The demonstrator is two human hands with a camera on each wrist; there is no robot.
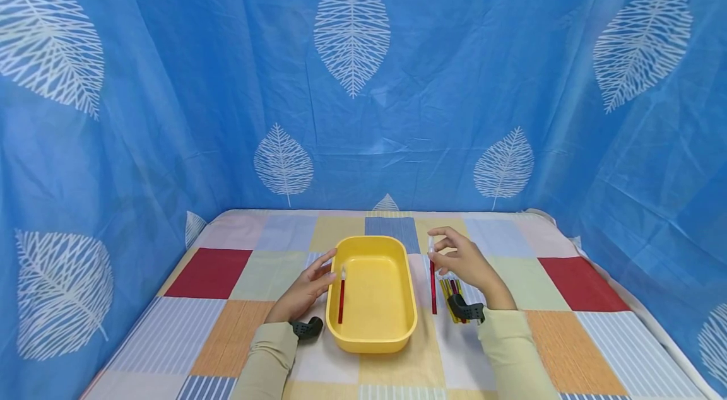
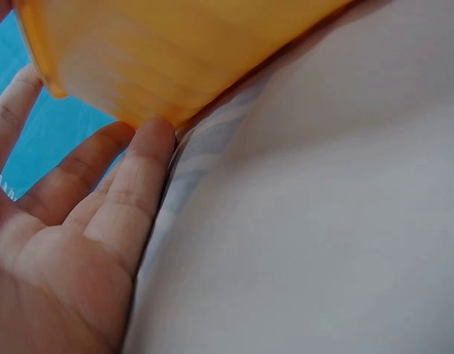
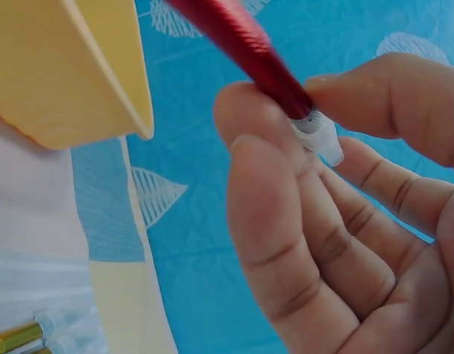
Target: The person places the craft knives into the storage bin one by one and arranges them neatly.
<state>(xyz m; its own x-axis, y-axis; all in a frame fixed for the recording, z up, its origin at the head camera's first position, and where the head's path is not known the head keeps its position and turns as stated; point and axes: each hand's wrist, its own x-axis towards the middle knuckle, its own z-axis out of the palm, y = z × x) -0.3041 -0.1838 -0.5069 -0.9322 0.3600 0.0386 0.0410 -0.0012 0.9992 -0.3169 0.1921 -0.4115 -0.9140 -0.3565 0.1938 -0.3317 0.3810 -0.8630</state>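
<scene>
My left hand (image 1: 307,291) holds the left side of a yellow plastic tray (image 1: 372,346), thumb over the rim and fingers along the outer wall. In the left wrist view, those fingertips touch the wall (image 2: 175,59) low down. A red craft knife (image 1: 341,302) with a pale tip lies inside the tray, near its left wall. To the right of the tray, my right hand (image 1: 462,261) pinches another red craft knife (image 3: 274,70) between thumb and fingers, at its clear-capped end. Its red handle hangs down toward the table in the head view.
Several gold and red craft knives (image 1: 445,294) lie in a group under my right wrist, partly hidden by the black wrist camera (image 1: 466,310). A patchwork cloth (image 1: 267,274) covers the table. Blue curtains (image 1: 397,135) with white leaves stand behind and at both sides.
</scene>
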